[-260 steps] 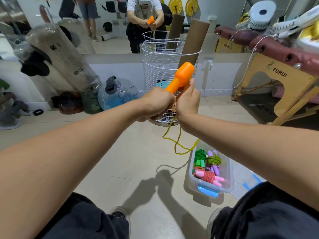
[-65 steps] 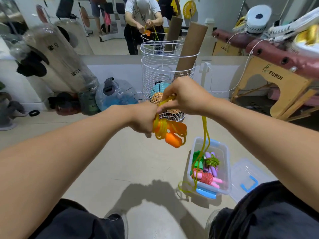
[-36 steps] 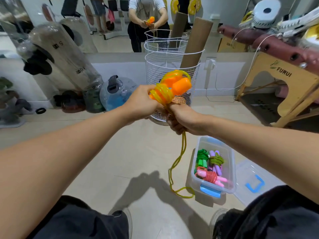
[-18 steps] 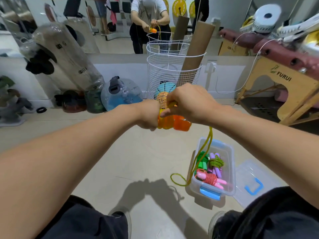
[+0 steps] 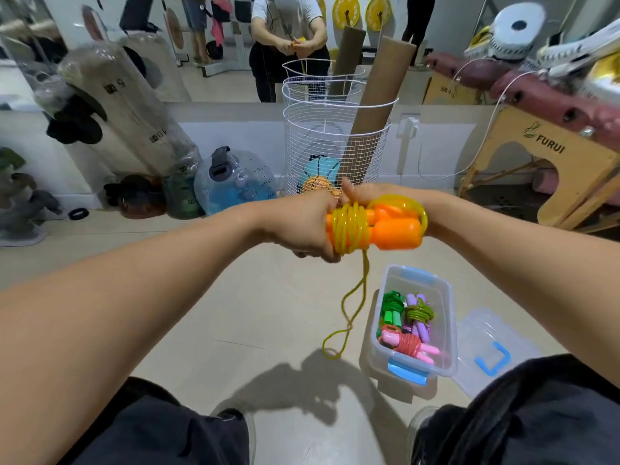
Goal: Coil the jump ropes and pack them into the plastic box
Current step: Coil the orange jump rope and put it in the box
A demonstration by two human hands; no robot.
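Half-coiled orange rope (image 5: 350, 229) (box (image 5: 446, 317) open)

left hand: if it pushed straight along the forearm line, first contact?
The left hand points right, along the orange handles it grips. First in line is the right hand at their far end, probably; depth is unclear.

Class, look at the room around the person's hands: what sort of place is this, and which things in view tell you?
Probably a gym or fitness studio: a wall mirror, yellow weight plates reflected in it, and a folded massage table.
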